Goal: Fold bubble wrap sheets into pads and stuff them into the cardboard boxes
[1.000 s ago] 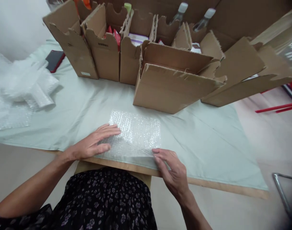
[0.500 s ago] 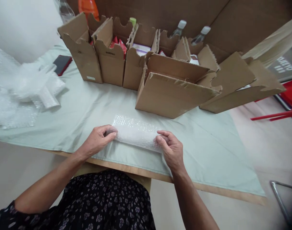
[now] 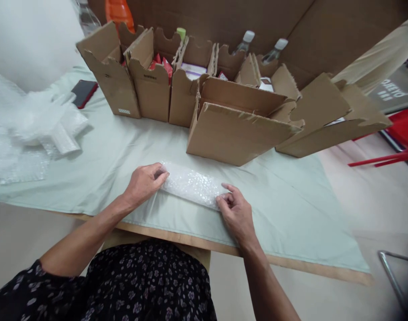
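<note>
A flat strip of clear bubble wrap [image 3: 193, 183] lies on the pale green cloth near the table's front edge. My left hand [image 3: 146, 183] pinches its left end between thumb and fingers. At the strip's right end, my right hand [image 3: 235, 212] grips the near corner with the thumb and curled fingers, its index finger reaching past the far corner. Both hands rest low, just above the cloth.
Cardboard holders [image 3: 242, 136] stand in a row behind the strip, with small boxes and red packets inside. Bottles are behind them. A heap of bubble wrap [image 3: 53, 118] and a dark phone [image 3: 84, 92] lie at the left. A red chair [image 3: 402, 133] stands at the right.
The bubble wrap has been folded over into a narrower strip. My left hand has shifted slightly up and right, and my right hand slightly left. Both still hold the ends.
</note>
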Tool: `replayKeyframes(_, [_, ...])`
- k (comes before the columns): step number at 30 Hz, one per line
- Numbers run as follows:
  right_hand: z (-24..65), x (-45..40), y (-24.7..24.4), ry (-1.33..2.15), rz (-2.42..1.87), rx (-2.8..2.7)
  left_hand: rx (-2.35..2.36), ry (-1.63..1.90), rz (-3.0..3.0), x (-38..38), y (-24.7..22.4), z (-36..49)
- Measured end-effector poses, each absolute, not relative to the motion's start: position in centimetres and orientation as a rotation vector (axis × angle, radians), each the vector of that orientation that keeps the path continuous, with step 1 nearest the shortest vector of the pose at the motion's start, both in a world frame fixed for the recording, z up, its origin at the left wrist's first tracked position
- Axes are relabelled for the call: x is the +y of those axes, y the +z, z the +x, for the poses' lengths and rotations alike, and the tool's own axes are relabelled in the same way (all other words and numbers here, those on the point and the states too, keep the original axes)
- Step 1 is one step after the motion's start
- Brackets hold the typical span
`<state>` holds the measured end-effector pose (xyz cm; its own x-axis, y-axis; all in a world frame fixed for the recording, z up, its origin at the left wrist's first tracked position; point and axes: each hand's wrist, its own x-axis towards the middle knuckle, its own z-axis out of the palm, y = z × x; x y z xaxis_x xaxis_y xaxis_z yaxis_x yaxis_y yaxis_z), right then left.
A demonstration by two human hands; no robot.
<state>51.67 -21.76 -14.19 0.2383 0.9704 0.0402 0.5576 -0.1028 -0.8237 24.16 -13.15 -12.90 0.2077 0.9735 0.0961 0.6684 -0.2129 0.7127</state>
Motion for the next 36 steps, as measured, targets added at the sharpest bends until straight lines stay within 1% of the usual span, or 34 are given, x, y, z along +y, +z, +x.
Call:
replayKeyframes(5, [52.0, -20.9, -14.2, 0.668, -1.872, -1.456, 1.606, 0.589, 2.078, -11.4, -13.0, 24.9])
replayKeyframes(11, [52.8, -19.7, -14.6, 0.508, -1.975, -1.513, 1.699, 0.489, 2.182, -11.0, -14.0, 25.4])
replayKeyframes(19, [52.9, -18.9, -15.0, 0.255, -2.133, -1.783, 1.786, 0.461, 2.304, -11.1, -15.1, 25.7])
replayKeyframes(22, [52.9, -18.8, -15.1, 0.245, -2.173, -1.783, 1.804, 0.497, 2.281, -11.1, -15.3, 25.6])
replayKeyframes(26, [53.1, -18.8, -15.3, 0.27, -2.151, -1.736, 1.785, 0.543, 2.245, -11.1, -15.4, 25.3])
replayKeyframes(31, [53.1, -19.1, -16.1, 0.17, -2.164, -1.703, 1.798, 0.535, 2.25, -11.0, -15.6, 25.2])
replayKeyframes(36, [52.9, -19.7, -16.1, -0.126, -1.933, -1.745, 1.798, 0.513, 2.28, -11.1, -15.5, 25.6])
